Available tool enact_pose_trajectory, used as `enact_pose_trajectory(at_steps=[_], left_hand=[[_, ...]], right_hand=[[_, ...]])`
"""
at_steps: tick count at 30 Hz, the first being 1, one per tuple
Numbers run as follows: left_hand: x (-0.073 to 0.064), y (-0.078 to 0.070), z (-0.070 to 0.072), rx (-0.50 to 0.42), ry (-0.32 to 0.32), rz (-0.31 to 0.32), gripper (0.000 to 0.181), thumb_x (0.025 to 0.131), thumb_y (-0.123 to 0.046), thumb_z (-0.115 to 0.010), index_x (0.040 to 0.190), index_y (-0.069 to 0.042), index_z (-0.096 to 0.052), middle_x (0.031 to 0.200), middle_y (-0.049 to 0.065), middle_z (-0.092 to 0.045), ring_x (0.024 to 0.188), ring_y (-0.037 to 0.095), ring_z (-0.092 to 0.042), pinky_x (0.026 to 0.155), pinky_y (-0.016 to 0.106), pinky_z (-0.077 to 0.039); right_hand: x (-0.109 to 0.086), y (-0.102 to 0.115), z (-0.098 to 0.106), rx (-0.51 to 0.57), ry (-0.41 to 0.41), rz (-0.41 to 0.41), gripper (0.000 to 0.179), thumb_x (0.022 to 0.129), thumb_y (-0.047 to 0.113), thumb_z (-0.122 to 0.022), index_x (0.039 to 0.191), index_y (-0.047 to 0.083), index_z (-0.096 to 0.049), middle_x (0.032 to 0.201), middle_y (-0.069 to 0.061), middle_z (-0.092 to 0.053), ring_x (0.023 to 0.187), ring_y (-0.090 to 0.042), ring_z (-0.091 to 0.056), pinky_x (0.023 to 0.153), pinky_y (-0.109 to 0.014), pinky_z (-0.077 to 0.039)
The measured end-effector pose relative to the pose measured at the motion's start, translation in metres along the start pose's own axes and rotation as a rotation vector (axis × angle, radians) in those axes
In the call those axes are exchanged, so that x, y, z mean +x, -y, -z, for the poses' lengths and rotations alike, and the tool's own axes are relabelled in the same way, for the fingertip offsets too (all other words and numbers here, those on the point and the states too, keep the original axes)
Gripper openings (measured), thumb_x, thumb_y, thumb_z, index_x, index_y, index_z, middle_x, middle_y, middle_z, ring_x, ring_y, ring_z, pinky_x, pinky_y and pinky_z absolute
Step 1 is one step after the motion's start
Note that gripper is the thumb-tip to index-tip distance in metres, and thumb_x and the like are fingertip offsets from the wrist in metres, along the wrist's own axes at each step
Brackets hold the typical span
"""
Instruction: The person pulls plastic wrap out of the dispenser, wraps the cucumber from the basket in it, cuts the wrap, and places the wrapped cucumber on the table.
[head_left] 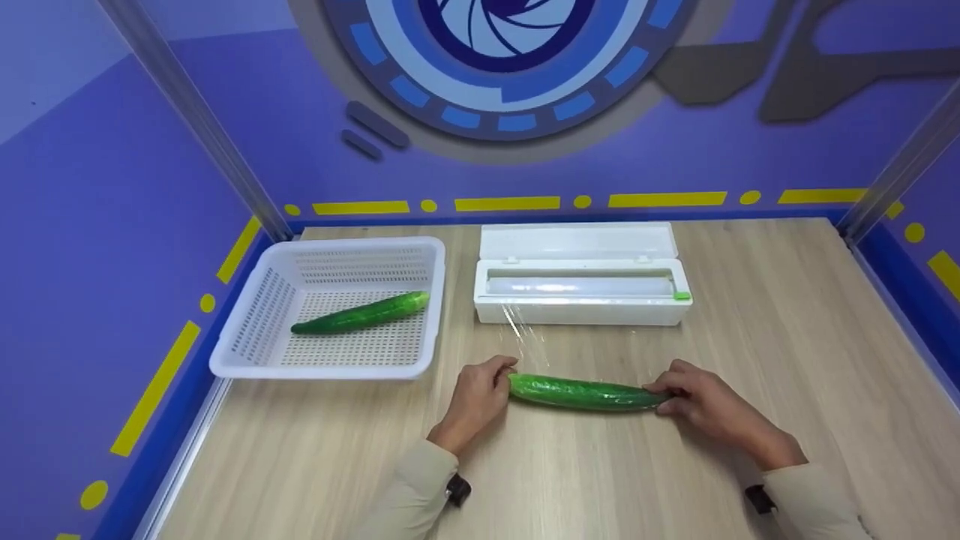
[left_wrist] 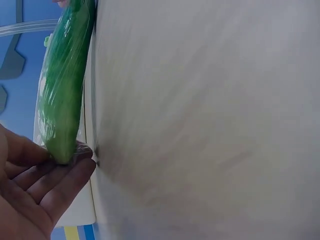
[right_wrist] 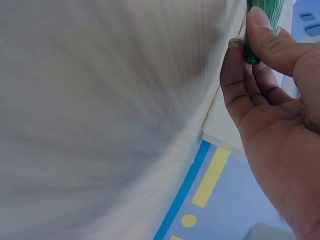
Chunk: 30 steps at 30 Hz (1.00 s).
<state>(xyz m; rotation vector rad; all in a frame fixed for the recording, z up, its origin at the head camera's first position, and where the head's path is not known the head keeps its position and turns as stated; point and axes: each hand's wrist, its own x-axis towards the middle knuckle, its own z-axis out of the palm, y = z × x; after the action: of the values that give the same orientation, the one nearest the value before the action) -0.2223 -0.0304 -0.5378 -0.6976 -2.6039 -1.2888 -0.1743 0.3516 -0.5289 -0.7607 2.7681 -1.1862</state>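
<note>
Pinching a wrapped cucumber (head_left: 581,393), fingers (left_wrist: 69,186) sit near a basket (head_left: 322,371) holding another cucumber (head_left: 360,316).

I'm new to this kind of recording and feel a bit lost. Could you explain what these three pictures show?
There is no machine here, just a person's bare left hand and right hand. The wide picture is taken from the head, looking forward and down; the two smaller ones are taken from the wrists, one each. On the table stand a white basket with a cucumber inside, and an open white box holding a roll of clear film. The hands hold a film-wrapped cucumber, one at each end.
</note>
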Motion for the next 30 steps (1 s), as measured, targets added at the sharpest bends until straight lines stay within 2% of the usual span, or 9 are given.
enact_pose_trajectory(at_steps=[3,5,9,12,16,20,22,26,30], left_hand=[[-0.0029,0.0004,0.0035,-0.050,0.058,0.039,0.021,0.093,0.004,-0.068,0.114,0.004,-0.071,0.102,0.012,-0.079,0.092,0.021,-0.076,0.081,0.034,-0.060],[-0.0047,0.0014,0.0060,-0.073,0.105,0.077,0.024,0.093,-0.005,-0.078,0.115,0.000,-0.070,0.106,0.010,-0.079,0.097,0.019,-0.075,0.086,0.034,-0.059],[-0.0070,0.0031,0.0077,-0.062,0.155,0.102,0.041,0.082,-0.019,-0.094,0.115,-0.007,-0.072,0.110,0.004,-0.078,0.100,0.013,-0.071,0.089,0.033,-0.057],[-0.0068,0.0026,0.0053,-0.041,0.136,0.092,0.042,0.077,-0.018,-0.096,0.112,-0.008,-0.076,0.105,0.000,-0.077,0.094,0.010,-0.068,0.084,0.030,-0.055],[-0.0062,0.0014,0.0029,-0.009,0.089,0.088,0.035,0.078,-0.017,-0.094,0.107,-0.006,-0.078,0.105,0.000,-0.069,0.094,0.014,-0.064,0.084,0.030,-0.053],[-0.0065,0.0011,0.0048,0.011,0.085,0.092,0.035,0.080,-0.021,-0.093,0.109,-0.006,-0.080,0.102,0.000,-0.061,0.093,0.015,-0.060,0.084,0.030,-0.052],[-0.0066,0.0019,0.0056,0.015,0.083,0.080,0.036,0.081,-0.022,-0.092,0.110,-0.005,-0.080,0.098,0.002,-0.063,0.089,0.016,-0.061,0.081,0.030,-0.052],[-0.0048,0.0033,0.0056,0.009,0.061,0.067,0.038,0.083,-0.021,-0.091,0.113,-0.003,-0.076,0.100,0.005,-0.072,0.090,0.017,-0.067,0.081,0.032,-0.056],[-0.0026,0.0042,0.0053,0.011,0.043,0.073,0.030,0.087,-0.022,-0.088,0.108,-0.006,-0.074,0.102,0.005,-0.075,0.090,0.017,-0.070,0.081,0.032,-0.057]], right_hand=[[-0.0001,0.0013,0.0013,-0.003,0.004,-0.030,0.025,0.091,0.008,-0.082,0.113,0.017,-0.079,0.099,0.005,-0.062,0.090,-0.008,-0.056,0.078,-0.022,-0.048],[-0.0005,0.0017,0.0019,-0.004,0.003,-0.039,0.026,0.090,0.007,-0.083,0.114,0.017,-0.079,0.099,0.005,-0.063,0.090,-0.008,-0.057,0.079,-0.022,-0.049],[-0.0013,0.0019,0.0021,-0.013,-0.010,-0.035,0.027,0.088,0.005,-0.084,0.113,0.016,-0.079,0.100,0.005,-0.066,0.091,-0.010,-0.060,0.081,-0.023,-0.050],[-0.0007,0.0017,0.0013,-0.036,-0.015,-0.035,0.028,0.088,0.005,-0.084,0.112,0.016,-0.078,0.101,0.007,-0.067,0.091,-0.010,-0.061,0.081,-0.026,-0.052],[0.0016,0.0039,-0.0003,-0.064,-0.016,-0.110,0.025,0.089,0.005,-0.084,0.110,0.012,-0.073,0.100,0.007,-0.068,0.091,-0.010,-0.064,0.080,-0.030,-0.054],[0.0025,0.0061,-0.0016,-0.080,-0.028,-0.160,0.029,0.089,0.004,-0.084,0.107,0.011,-0.063,0.095,0.007,-0.067,0.088,-0.010,-0.064,0.077,-0.031,-0.055],[0.0023,0.0059,-0.0015,-0.086,-0.032,-0.148,0.030,0.089,0.005,-0.084,0.105,0.012,-0.060,0.092,0.007,-0.066,0.086,-0.009,-0.062,0.075,-0.030,-0.054],[0.0013,0.0061,-0.0004,-0.083,-0.040,-0.138,0.024,0.092,0.007,-0.083,0.103,0.015,-0.063,0.093,0.009,-0.067,0.086,-0.008,-0.062,0.075,-0.029,-0.054],[0.0003,0.0062,-0.0003,-0.076,-0.061,-0.145,0.019,0.093,0.008,-0.082,0.104,0.016,-0.068,0.094,0.010,-0.069,0.087,-0.008,-0.062,0.076,-0.029,-0.054]])
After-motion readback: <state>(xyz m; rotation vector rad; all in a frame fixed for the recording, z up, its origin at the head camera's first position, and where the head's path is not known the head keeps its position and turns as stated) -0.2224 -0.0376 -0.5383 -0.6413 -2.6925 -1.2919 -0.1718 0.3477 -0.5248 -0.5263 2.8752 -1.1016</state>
